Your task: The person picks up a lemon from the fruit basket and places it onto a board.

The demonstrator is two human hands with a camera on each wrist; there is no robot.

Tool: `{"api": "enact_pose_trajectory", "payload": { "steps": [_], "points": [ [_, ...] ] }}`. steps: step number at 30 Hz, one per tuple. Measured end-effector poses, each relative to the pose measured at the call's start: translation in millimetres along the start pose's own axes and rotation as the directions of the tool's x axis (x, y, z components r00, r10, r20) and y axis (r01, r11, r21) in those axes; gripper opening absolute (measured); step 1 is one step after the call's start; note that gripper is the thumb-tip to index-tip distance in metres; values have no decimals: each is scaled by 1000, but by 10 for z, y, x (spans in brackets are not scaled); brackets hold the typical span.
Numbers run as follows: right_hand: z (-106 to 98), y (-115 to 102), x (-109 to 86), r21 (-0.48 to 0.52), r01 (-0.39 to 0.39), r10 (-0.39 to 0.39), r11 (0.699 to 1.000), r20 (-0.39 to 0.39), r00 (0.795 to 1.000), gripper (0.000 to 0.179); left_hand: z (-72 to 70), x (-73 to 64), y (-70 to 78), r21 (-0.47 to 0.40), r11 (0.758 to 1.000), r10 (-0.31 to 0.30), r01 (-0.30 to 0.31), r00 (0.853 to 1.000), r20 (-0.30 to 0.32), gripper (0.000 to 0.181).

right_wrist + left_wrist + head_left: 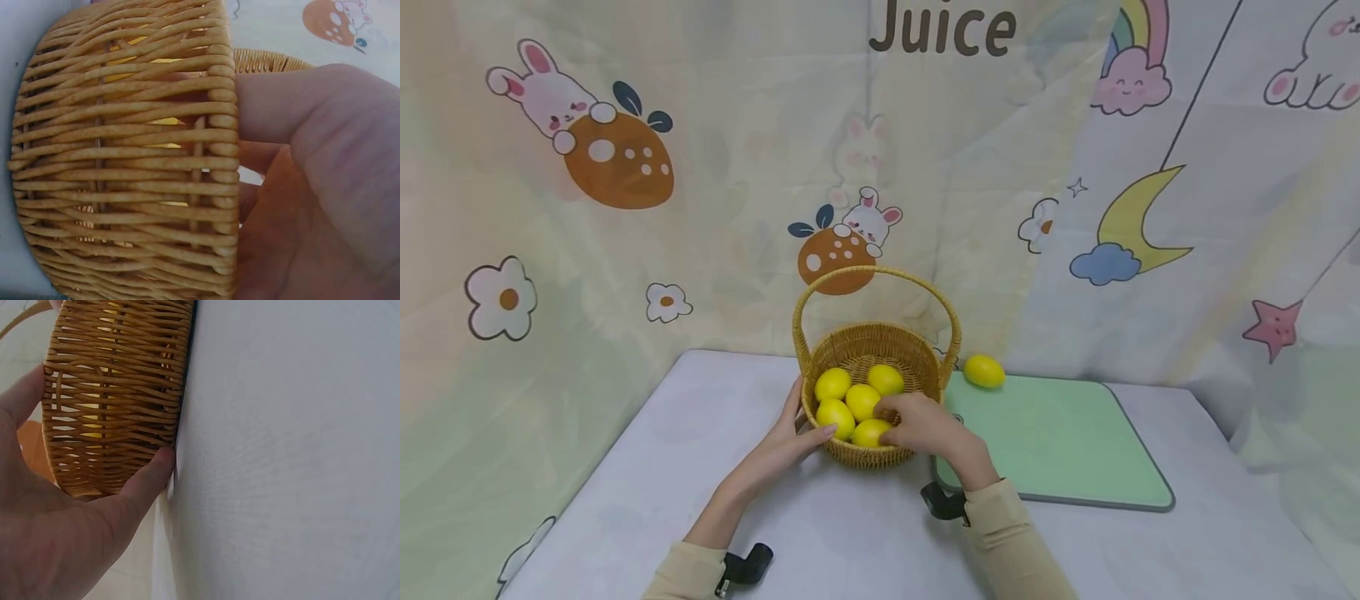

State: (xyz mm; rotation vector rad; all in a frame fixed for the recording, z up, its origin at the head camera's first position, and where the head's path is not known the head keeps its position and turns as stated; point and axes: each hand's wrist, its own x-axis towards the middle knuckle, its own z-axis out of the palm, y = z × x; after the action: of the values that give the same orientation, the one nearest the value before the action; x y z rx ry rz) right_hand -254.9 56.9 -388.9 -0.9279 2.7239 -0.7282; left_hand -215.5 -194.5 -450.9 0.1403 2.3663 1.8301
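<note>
A woven wicker basket (917,354) with a tall arched handle stands on the table, tipped toward me. Several yellow lemons (862,402) lie inside it. My left hand (786,442) grips the basket's left side, its thumb at the front rim beside a lemon; in the left wrist view, that hand (69,519) spreads round the wicker wall. Over the right rim, my right hand (925,425) reaches in, fingers bent beside the front lemon (868,433). In the right wrist view, the basket wall (125,156) hides those fingertips, so whether they pinch a lemon is unclear.
Right of the basket lies a green cutting board (1060,442) with a grey edge. One more lemon (984,372) sits at its back left corner. A white cloth covers the table (850,542); behind it hangs a printed curtain (737,167).
</note>
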Motion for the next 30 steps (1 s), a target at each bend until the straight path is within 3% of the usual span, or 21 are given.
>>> {"api": "enact_pose_trajectory", "payload": {
  "steps": [12, 24, 30],
  "points": [
    [33, -26, 148, -77, -111, 119, 991, 106, 987, 41, 10, -5, 7, 6, 1000, 17, -17, 1000, -5, 98],
    [81, 84, 221, -56, 48, -45, 997, 59, 997, 35, 18, -2, 31, 3, 1000, 4, -4, 1000, -11, 97],
    [69, 82, 186, -20, 56, -55, 998, 33, 998, 37, 23, -24, 15, -7, 1000, -1, 1, 1000, -15, 96]
  ]
}}
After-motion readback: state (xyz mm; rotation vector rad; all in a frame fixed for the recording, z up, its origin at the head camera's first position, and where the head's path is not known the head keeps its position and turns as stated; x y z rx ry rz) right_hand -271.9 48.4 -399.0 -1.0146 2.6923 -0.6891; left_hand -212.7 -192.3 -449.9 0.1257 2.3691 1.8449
